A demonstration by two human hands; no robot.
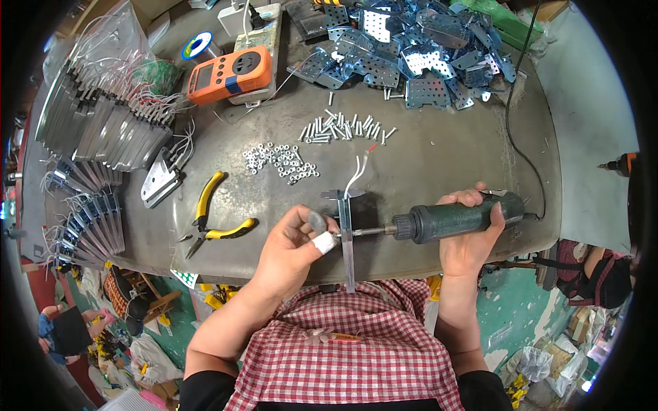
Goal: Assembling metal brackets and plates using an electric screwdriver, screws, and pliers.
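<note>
- Our left hand (288, 250) is pinched shut at the left side of the metal plate (347, 257). A white wrap (325, 242) covers the thumb. We cannot tell what small thing is in the pinch.
- Our right hand (466, 243) is wrapped around the green driver (442, 222).
- The plate stands thin side up between our two hands, near our edge of the table (452, 151).
- The bit (371, 231) points left at the plate. We cannot see if its tip sits in a bolt head.
- We should hold the bit straight to the plate, not tipped. A tipped bit may slip and scratch.
- We should push gently, and press back just as hard with our left hand, so the plate does not twist.
- Our left fingers are close to the bit's line, so we should tuck them to the side.
- Two white wires (358, 172) stick out at the far side. We should let them point away from the bit.
- The nuts (264, 157) and bolts (336, 129) lie in loose piles past our hands. We should not bump them.
- The cord (508, 116) needs some slack, so it does not tug.
</note>
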